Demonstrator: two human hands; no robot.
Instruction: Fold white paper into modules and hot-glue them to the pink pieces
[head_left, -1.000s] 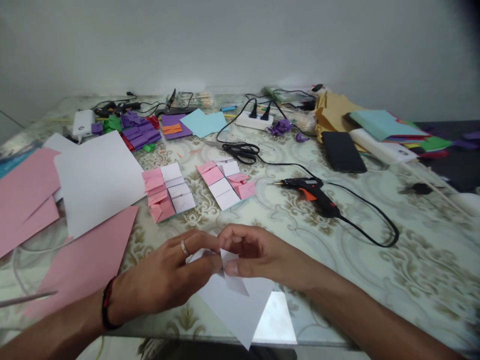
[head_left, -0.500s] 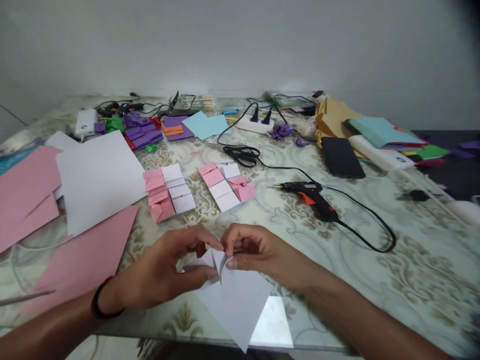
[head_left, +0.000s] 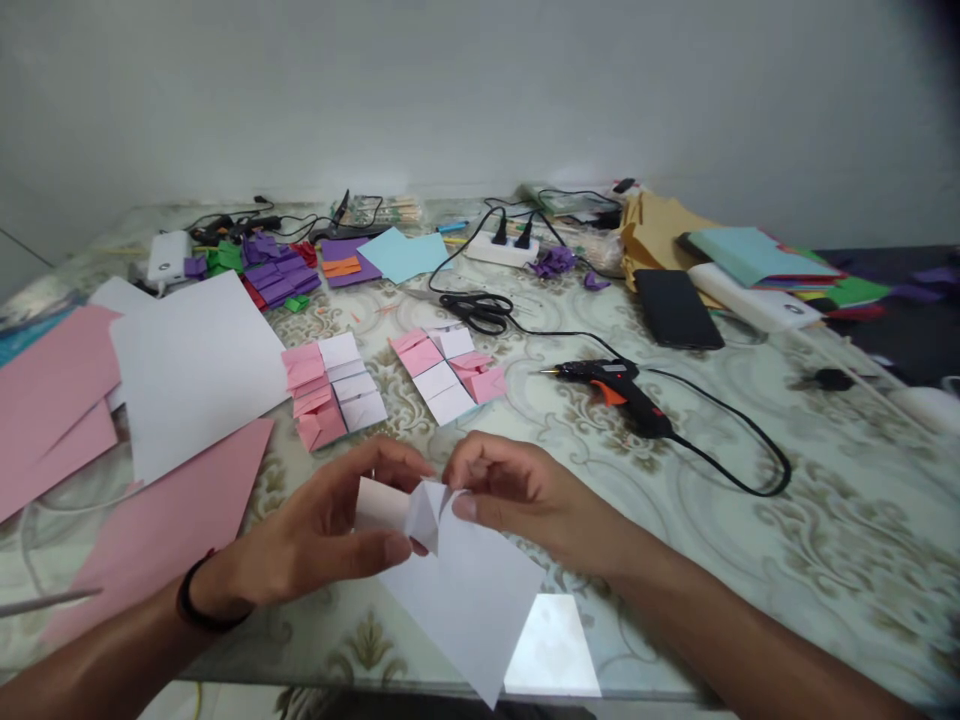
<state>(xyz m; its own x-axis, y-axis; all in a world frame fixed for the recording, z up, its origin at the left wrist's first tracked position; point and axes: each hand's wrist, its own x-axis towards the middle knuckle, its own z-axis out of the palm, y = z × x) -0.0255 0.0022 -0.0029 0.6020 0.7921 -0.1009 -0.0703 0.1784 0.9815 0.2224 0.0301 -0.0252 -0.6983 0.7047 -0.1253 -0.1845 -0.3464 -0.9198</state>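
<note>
A sheet of white paper (head_left: 476,600) hangs between my two hands near the table's front edge, its top part folded and one corner pointing down. My right hand (head_left: 510,490) pinches the folded top edge between thumb and fingers. My left hand (head_left: 345,530) curves around the folded part, its thumb and fingers on either side of a small raised flap. Beyond the hands lie two cards covered with folded pieces, one pink-and-white card (head_left: 334,390) on the left and another pink-and-white card (head_left: 448,372) on the right.
A black glue gun (head_left: 611,390) with an orange trigger lies to the right, its cable looping. Scissors (head_left: 480,310), a power strip (head_left: 502,248) and a phone (head_left: 677,308) are farther back. White sheets (head_left: 199,370) and pink sheets (head_left: 169,530) spread on the left.
My left fingers have shifted and opened slightly, and a folded flap of the white paper now stands out beside them. My right hand keeps its pinch.
</note>
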